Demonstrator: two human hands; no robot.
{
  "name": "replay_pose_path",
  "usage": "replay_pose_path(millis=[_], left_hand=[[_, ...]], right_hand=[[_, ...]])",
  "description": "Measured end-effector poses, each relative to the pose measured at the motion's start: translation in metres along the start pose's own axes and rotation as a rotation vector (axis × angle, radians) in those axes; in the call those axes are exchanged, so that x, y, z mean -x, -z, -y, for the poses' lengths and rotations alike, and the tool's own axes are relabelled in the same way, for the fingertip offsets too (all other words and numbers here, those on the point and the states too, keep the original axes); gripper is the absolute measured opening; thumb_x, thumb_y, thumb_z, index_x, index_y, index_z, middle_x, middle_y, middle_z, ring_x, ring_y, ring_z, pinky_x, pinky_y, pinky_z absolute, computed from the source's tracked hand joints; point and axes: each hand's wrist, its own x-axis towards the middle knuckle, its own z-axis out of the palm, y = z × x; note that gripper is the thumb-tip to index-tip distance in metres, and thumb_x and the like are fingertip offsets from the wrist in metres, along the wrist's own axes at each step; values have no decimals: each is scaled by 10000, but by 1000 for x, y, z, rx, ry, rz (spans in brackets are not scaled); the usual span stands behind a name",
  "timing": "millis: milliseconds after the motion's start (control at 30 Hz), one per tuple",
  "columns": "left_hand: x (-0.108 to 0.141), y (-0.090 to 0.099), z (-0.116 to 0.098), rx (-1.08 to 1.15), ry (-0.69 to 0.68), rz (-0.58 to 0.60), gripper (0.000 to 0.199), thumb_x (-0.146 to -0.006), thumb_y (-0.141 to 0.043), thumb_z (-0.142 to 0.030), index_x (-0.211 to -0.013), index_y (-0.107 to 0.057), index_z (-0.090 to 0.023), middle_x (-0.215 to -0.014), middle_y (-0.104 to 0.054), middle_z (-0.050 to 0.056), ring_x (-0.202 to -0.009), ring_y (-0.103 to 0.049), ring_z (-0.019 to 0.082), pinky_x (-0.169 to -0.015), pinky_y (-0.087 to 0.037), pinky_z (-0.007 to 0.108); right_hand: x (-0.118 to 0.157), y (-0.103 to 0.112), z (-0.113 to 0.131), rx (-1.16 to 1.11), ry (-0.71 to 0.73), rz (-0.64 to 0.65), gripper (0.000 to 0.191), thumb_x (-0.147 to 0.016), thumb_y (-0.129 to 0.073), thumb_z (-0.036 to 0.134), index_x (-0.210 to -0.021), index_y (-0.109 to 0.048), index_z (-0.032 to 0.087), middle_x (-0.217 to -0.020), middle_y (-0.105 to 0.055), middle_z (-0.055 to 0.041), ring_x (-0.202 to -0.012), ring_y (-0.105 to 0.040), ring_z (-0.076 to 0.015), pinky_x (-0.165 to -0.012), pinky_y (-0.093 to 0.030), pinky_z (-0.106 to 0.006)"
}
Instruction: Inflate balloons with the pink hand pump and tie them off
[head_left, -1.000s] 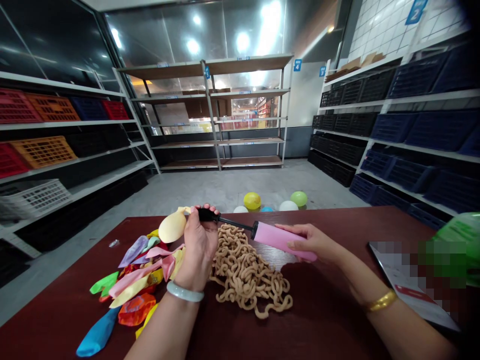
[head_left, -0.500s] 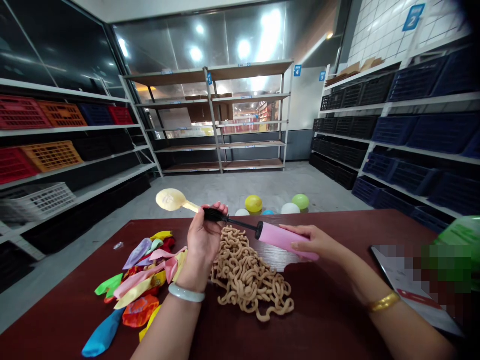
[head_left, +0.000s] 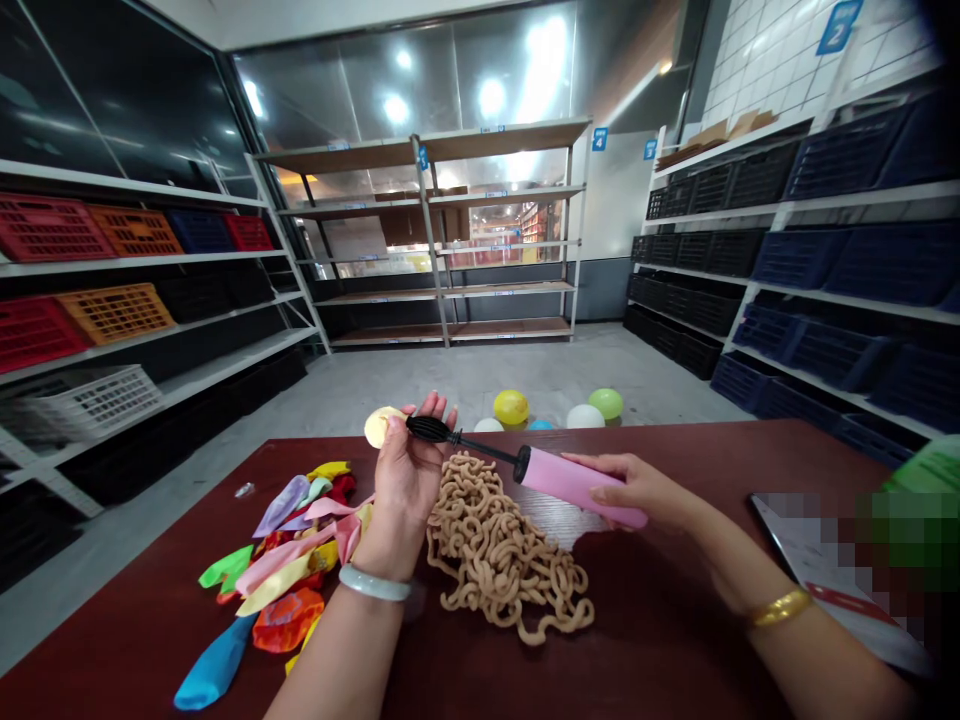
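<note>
The pump [head_left: 559, 480] looks smooth plastic, the tabletop [head_left: 660, 620] glossy wood.

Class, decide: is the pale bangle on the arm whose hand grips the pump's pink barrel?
No: the pale bangle is on the left arm; the right hand grips the pink barrel.

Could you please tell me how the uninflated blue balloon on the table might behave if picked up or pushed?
The uninflated blue balloon would probably sag when lifted, as it lies limp and flattened. It looks thin-skinned, so likely light. Its flat shape should make it slide rather than roll.
</note>
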Motion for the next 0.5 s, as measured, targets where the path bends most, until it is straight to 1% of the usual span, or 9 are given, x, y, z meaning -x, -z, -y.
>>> replay_pose_path(millis=[67, 167, 300, 400, 500], left_hand=[[2, -3, -1, 30, 32, 11, 201, -908, -632, -363, -854, -615, -170, -1099, -714, 145, -1142, -642, 284, -1005, -478, 555], [3, -6, -3, 39, 61, -7, 186, -917, -620, -335, -833, -608, -169, -1062, -718, 129, -1110, -653, 275, -1001, -470, 591], [5, -7, 0, 16, 90, -28, 106, -911, -608, -239, -837, -606, -163, -1055, -719, 128, -1109, -652, 260, -1007, -474, 560], [10, -9, 8, 5, 107, -22, 107, -875, -638, -253, -820, -596, -171, -1021, -726, 131, -1096, -662, 281, -988, -484, 536], [17, -13, 17, -14, 108, -31, 119, -853, -660, -267, -831, -586, -177, -983, -727, 132, -1046, -679, 291, -963, -488, 528]], right_hand=[[0, 1, 0, 3, 2, 3, 778, -793, -740, 444, -1486, -456, 233, -888, -691, -44, -558, -587, -107, -487, -476, -210], [1, 1, 0, 16, 10, 1, 776, -794, -739, 452, -1485, -457, 240, -919, -693, -50, -561, -587, -107, -487, -480, -214], [1, 1, 3, 16, 6, -13, 770, -784, -748, 450, -1474, -476, 242, -892, -688, -41, -568, -588, -110, -499, -489, -218], [3, 2, 4, 23, 19, -23, 744, -783, -749, 446, -1455, -503, 242, -914, -688, -45, -566, -575, -101, -507, -491, -218], [4, 4, 4, 27, 30, -8, 742, -793, -743, 443, -1463, -492, 249, -889, -690, -38, -560, -580, -103, -504, -488, -216]])
